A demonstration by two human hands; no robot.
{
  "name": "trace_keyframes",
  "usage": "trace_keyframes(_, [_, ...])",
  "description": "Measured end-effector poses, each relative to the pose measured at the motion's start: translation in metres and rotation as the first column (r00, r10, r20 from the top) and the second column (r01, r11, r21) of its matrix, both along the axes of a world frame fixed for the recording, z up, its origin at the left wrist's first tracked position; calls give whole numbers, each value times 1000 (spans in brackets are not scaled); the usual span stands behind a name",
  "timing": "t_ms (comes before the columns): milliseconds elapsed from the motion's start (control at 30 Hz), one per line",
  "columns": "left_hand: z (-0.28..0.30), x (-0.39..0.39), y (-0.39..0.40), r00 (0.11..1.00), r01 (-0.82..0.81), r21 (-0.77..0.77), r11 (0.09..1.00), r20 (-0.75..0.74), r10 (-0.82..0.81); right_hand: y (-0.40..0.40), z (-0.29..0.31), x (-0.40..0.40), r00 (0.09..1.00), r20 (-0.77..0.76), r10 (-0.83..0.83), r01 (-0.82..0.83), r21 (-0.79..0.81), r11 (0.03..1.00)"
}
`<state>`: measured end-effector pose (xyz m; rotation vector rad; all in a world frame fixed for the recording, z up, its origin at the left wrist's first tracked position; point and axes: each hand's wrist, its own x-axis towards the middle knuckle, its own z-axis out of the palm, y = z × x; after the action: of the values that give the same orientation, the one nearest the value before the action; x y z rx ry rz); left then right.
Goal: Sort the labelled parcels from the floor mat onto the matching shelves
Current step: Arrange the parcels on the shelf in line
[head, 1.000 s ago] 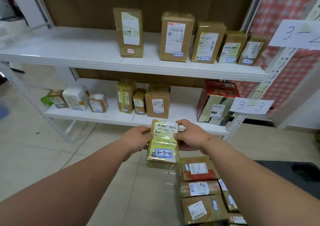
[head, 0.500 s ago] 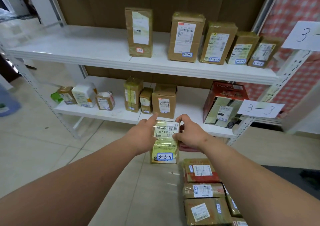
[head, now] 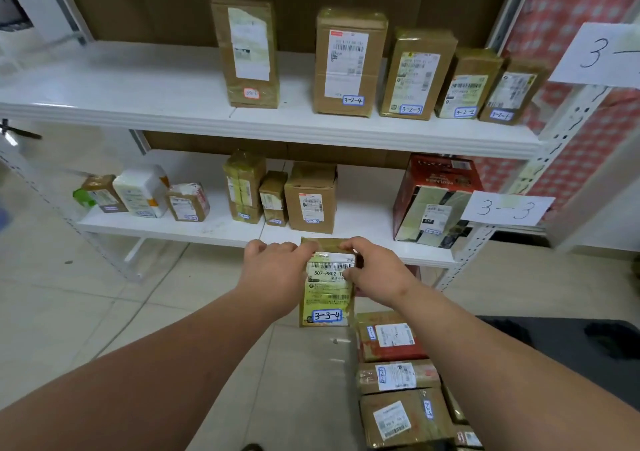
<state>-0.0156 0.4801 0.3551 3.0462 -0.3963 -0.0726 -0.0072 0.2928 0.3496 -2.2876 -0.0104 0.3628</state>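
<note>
Parcel tagged 3-3-4 (head: pixel 327 288), brown with a yellowish shipping label, held upright in the air right at the front edge of the lower shelf (head: pixel 363 215), in the gap between a plain cardboard box (head: pixel 311 197) and a red carton (head: pixel 437 198). Both grips clamped on its top end: left hand (head: pixel 275 270) wrapped round the upper left corner, right hand (head: pixel 375 270) curled over the upper right, thumb across the barcode (so part of the printed code is hidden). Blue tag at the parcel's bottom reading fine, bottom edge hanging over the tiled floor (head: pixel 104 312), not touching anything. Paper sign 3-3 (head: pixel 507 208) stuck on the shelf post just right of the red carton, so same shelf number as the tag. More small parcels further left on that lower shelf, labels too small to read. Upper shelf (head: pixel 138 104) carrying a row of brown boxes tagged 3-2-4 (head: pixel 348 62), 3-2-3 (head: pixel 417 73), 3-2-2 (head: pixel 467 85) and 3-2-1 (head: pixel 510 92), plus one taller box (head: pixel 247 52) with a red-edged tag, unreadable. Down below the hands, several more labelled parcels (head: pixel 393 338) lying flat in a line beside a dark floor mat (head: pixel 554 346), close together, some touching.
</note>
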Motion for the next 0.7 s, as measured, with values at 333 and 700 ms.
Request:
trace_keyframes(333, [-38,85,-14,980,112,19,993,-167,-108,-11,-34,66,998,-29,-58,52,-187,981])
trace_keyframes(700, [-108,199,-25,916,262,13,965,-319,-245,-13,-102,152,968,-144,-204,167,-231,959])
